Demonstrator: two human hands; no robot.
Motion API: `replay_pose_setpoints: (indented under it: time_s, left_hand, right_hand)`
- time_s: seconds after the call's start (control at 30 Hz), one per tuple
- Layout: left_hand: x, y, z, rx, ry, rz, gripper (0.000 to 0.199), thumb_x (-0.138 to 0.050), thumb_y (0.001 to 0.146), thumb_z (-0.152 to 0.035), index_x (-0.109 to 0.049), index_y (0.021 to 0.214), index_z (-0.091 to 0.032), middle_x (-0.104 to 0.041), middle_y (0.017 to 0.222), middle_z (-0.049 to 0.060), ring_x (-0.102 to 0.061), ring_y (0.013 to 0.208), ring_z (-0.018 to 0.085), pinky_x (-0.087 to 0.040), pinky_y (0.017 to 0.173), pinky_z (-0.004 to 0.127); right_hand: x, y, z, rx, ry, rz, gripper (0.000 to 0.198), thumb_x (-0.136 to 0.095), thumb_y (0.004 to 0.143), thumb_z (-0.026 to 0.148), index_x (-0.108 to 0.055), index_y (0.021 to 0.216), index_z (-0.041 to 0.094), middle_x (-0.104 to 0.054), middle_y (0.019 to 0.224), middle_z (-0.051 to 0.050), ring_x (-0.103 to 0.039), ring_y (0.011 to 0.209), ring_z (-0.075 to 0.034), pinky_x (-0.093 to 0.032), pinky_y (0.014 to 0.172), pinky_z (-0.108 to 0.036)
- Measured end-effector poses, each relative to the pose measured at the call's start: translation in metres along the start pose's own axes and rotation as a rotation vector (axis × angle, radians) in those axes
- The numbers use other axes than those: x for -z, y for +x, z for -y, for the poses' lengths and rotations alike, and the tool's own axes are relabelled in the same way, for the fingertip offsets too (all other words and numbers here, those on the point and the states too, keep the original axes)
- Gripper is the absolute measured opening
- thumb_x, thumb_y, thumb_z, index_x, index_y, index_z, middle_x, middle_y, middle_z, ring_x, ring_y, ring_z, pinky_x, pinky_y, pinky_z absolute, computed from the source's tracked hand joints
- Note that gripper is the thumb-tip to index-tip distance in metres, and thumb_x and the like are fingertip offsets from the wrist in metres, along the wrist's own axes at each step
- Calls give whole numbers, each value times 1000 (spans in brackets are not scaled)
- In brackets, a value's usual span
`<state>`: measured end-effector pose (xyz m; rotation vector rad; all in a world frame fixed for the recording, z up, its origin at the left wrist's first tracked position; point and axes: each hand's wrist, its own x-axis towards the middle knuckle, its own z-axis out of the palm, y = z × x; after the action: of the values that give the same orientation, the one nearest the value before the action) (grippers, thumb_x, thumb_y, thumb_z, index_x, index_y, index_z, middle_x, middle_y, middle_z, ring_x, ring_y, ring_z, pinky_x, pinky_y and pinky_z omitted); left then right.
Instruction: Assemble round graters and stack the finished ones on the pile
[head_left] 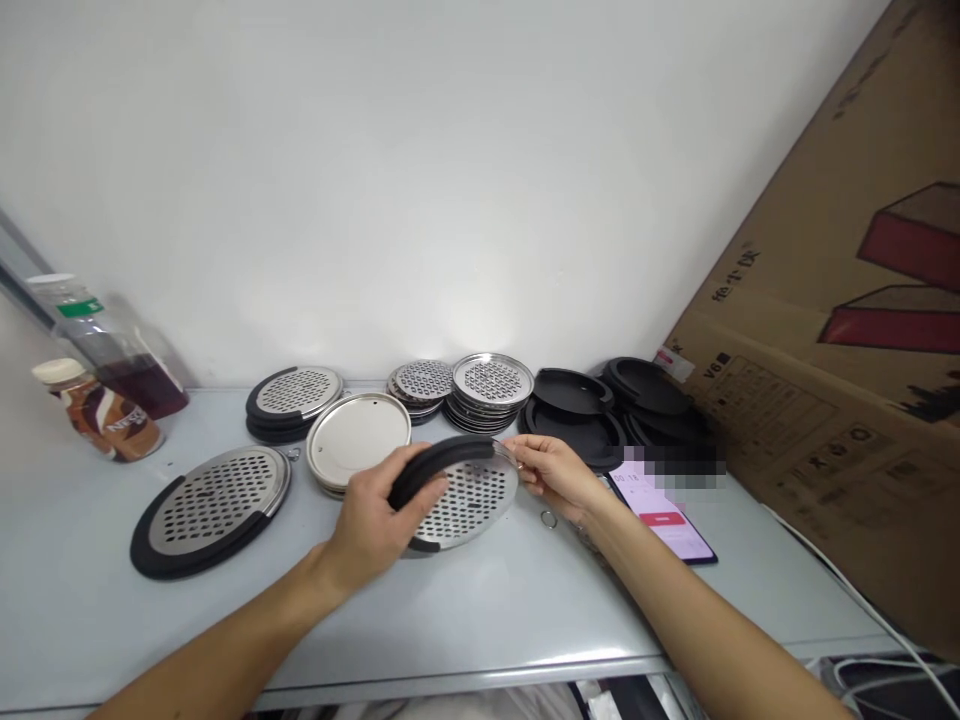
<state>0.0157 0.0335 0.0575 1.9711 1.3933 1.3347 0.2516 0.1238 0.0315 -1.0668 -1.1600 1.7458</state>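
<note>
A round perforated metal disc with a black rim [471, 502] is held tilted above the table. My left hand [386, 510] is closed around its black rim on the left, thumb over the front. At the disc's right edge, the fingers of my right hand [551, 472] are pinched together; whether they grip the edge or some small part there is hard to see. Another black-rimmed perforated disc [217, 500] lies flat on the left. Behind my left hand is a plain pale metal disc [360, 437] on a small stack. A small metal ring [549, 519] lies below my right hand.
Along the wall stand stacked rimmed discs [294, 395], perforated metal discs [493, 385] and black round covers [574, 430]. A phone [675, 530] lies on the right beside a large cardboard box [840, 420]. Two bottles, one brown-labelled [101, 415], stand far left. A white cable [840, 580] crosses the right.
</note>
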Motion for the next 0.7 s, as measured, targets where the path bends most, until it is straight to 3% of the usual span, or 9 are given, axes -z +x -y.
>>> replay_pose_setpoints:
  time_s: [0.2,0.33,0.43,0.57,0.7]
  left_hand:
    - [29,24,-13,303,-375,-140,39,-66,86,-42,-66,115,-17,-73,101,6,-68,97,25,-55,86,35]
    - [72,36,-17,445,-632,-316,44,-69,82,-29,-61,124,-17,-74,100,7,-72,85,22,-60,75,33]
    - [118,35,-8,481,-580,-466,40,-63,83,-14,-63,123,-18,-75,96,3,-71,79,16,-61,67,24]
    - [180,21,23,532,-449,-684,33,-55,86,-3,-67,114,-17,-75,86,-5,-67,73,6,-56,67,12]
    - [210,7,53,685,-474,-755,31,-48,86,3,-68,101,-16,-74,74,-7,-65,64,3,-54,64,10]
  right_hand:
    - [-10,-5,-11,-129,-158,207,36,-78,67,46,-66,78,14,-55,60,3,-45,45,-5,-31,37,-17]
    - [-15,-9,-13,-137,-205,244,42,-75,72,51,-69,89,13,-55,60,4,-46,47,-6,-36,40,-18]
    - [-16,-11,-12,-122,-211,251,42,-76,71,50,-69,88,13,-53,59,4,-47,50,-7,-37,42,-19]
    - [-16,-13,-12,-114,-217,276,42,-77,71,50,-70,88,13,-53,60,3,-48,52,-8,-40,44,-20]
    - [-17,-12,-15,-112,-236,297,40,-75,74,49,-69,89,13,-53,60,3,-48,53,-8,-42,47,-21]
